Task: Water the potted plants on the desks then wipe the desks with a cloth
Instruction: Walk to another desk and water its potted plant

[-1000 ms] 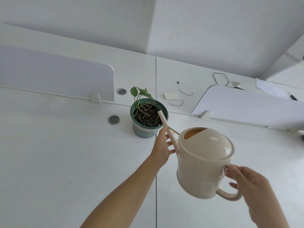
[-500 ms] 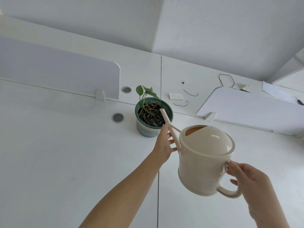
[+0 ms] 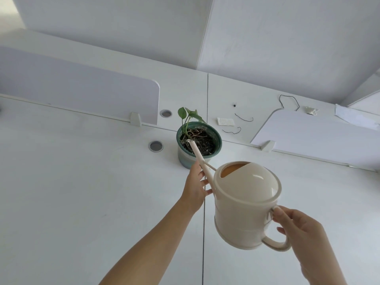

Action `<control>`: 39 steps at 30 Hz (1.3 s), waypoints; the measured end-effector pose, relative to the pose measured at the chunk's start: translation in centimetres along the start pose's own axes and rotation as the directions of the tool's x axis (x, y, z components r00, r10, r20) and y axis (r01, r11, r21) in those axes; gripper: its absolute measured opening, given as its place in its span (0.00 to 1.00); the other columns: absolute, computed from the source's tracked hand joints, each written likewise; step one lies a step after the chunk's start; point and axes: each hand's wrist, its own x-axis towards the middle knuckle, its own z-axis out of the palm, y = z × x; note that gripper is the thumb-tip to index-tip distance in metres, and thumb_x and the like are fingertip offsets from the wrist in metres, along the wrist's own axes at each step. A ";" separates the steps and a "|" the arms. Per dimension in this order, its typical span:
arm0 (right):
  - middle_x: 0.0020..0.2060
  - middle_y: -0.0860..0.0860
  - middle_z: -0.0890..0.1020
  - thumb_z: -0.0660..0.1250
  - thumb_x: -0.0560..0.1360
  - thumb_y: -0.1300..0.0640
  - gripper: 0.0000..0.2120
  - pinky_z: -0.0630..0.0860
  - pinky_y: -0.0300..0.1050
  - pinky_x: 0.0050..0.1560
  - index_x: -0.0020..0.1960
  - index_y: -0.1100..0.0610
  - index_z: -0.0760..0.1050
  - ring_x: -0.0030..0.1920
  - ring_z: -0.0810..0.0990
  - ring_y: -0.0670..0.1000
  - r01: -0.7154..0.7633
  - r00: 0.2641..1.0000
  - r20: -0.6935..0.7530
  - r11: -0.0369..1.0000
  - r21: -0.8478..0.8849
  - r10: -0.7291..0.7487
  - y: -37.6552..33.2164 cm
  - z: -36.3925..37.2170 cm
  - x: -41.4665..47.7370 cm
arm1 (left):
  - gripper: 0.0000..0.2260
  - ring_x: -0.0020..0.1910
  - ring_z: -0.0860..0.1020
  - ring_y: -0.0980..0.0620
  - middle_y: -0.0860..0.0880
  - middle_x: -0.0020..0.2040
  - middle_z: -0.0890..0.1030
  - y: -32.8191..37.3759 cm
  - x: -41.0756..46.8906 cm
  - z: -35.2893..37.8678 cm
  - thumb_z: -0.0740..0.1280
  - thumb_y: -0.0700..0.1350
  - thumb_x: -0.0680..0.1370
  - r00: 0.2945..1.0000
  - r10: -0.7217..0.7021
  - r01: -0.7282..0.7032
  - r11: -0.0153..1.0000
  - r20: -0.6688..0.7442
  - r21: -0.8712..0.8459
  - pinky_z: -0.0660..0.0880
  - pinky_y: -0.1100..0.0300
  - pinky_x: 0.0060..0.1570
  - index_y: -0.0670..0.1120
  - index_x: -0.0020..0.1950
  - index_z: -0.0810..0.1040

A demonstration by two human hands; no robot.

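A cream watering can [image 3: 245, 204] hangs tilted over the white desk [image 3: 82, 192]. My right hand [image 3: 298, 229] grips its loop handle. My left hand [image 3: 195, 187] holds the thin spout from the left side. The spout's tip reaches over the soil at the left of a green-rimmed pot [image 3: 198, 144], which holds a small plant with a few green leaves [image 3: 188, 114]. Water shows at the tip, against the soil. No cloth is in either hand.
Two low white divider panels stand on the desk, one at the left [image 3: 82, 93] and one at the right [image 3: 316, 136]. Two round cable grommets [image 3: 155, 146] lie left of the pot. Behind it are a small white pad [image 3: 225, 121] and bits of black wire [image 3: 244, 119].
The spout's tip has moved from the pot's right rim across to the left side of the soil, and the can has tipped further. Both hands keep their hold.
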 end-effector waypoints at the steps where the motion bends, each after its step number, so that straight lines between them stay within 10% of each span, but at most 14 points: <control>1: 0.44 0.53 0.84 0.66 0.73 0.60 0.14 0.77 0.39 0.42 0.30 0.54 0.81 0.46 0.79 0.51 -0.006 1.000 0.001 1.000 0.007 0.006 0.6 -0.2 -0.3 | 0.16 0.47 0.76 0.51 0.49 0.52 0.77 -0.3 -0.2 -0.1 0.52 0.56 0.80 1.000 -0.009 0.009 1.000 -0.005 -0.004 0.75 0.53 0.44 0.48 0.58 0.72; 5: 0.38 0.39 0.85 0.71 0.67 0.46 0.03 0.74 0.34 0.48 0.34 0.41 0.82 0.47 0.81 0.46 -0.021 1.000 0.012 1.000 -0.005 0.022 2.8 -1.0 -2.0 | 0.19 0.46 0.76 0.50 0.46 0.54 0.76 -1.9 -1.1 -0.5 0.52 0.54 0.80 0.999 -0.035 0.036 0.998 -0.022 0.049 0.76 0.55 0.40 0.44 0.63 0.70; 8: 0.33 0.30 0.82 0.69 0.71 0.59 0.14 0.74 0.35 0.49 0.32 0.44 0.82 0.46 0.80 0.47 -0.021 1.000 0.007 1.000 0.001 0.021 4.8 -1.7 -2.8 | 0.18 0.45 0.76 0.50 0.46 0.52 0.76 -3.1 -2.0 -0.7 0.51 0.53 0.80 0.998 -0.056 0.059 0.994 -0.035 0.096 0.76 0.55 0.39 0.44 0.60 0.71; 16: 0.31 0.48 0.83 0.68 0.70 0.66 0.12 0.71 0.62 0.59 0.29 0.60 0.80 0.42 0.76 0.57 -0.197 0.980 -0.025 0.979 0.055 0.199 9.5 -1.3 -4.5 | 0.11 0.48 0.74 0.46 0.43 0.50 0.74 -4.7 -4.6 -2.1 0.53 0.50 0.81 0.997 0.047 -0.035 0.979 -0.055 0.201 0.75 0.52 0.45 0.45 0.53 0.70; 33: 0.30 0.48 0.79 0.62 0.58 0.56 0.11 0.67 0.40 0.41 0.35 0.62 0.78 0.38 0.74 0.47 -0.202 0.968 0.181 0.966 0.160 0.173 10.6 2.7 -5.5 | 0.11 0.44 0.75 0.49 0.48 0.43 0.75 -4.6 -9.7 -7.4 0.54 0.49 0.80 0.939 0.255 -0.236 0.966 -0.232 0.109 0.71 0.52 0.49 0.45 0.45 0.72; 39: 0.37 0.52 0.80 0.65 0.71 0.64 0.06 0.69 0.39 0.43 0.41 0.65 0.79 0.42 0.76 0.49 -0.180 0.956 0.258 0.975 0.133 0.141 10.9 4.0 -4.7 | 0.11 0.45 0.75 0.50 0.49 0.43 0.75 -4.0 -10.6 -8.6 0.54 0.49 0.80 0.911 0.293 -0.285 0.956 -0.290 0.072 0.71 0.53 0.49 0.46 0.45 0.73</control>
